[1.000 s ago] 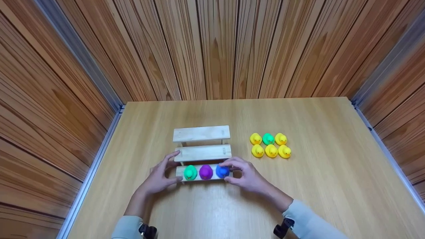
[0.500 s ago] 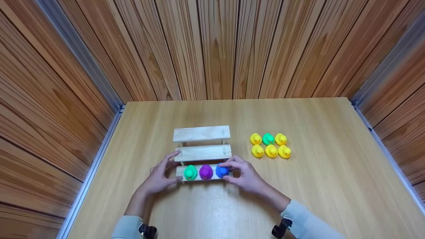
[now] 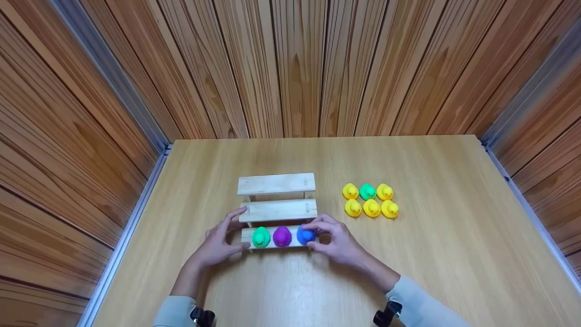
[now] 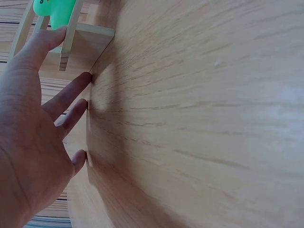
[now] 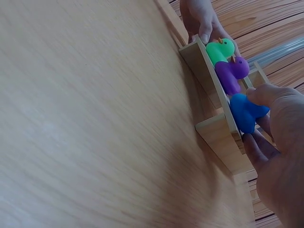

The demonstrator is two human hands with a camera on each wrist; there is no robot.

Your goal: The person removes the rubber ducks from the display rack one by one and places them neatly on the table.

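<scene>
A pale wooden three-step stand (image 3: 277, 210) stands on the table. Along its lowest step sit a green rubber duck (image 3: 261, 237), a purple rubber duck (image 3: 282, 236) and a blue rubber duck (image 3: 305, 235), from left to right. My right hand (image 3: 335, 240) pinches the blue duck between thumb and fingers at the step's right end, as the right wrist view also shows. At the stand's left end, my left hand (image 3: 222, 240) rests its thumb on the lowest step's edge. Its other fingers (image 4: 71, 92) are spread and fairly straight beside the stand, their tips down at the table.
Right of the stand, several yellow rubber ducks (image 3: 371, 208) and one green rubber duck (image 3: 367, 191) are grouped in two rows on the table (image 3: 435, 227). Wood-plank walls (image 3: 299, 68) rise at the back and both sides.
The blue duck, pinched in the right hand, has shifted very slightly right along the lowest step. The left hand keeps its place at the stand's left end.
</scene>
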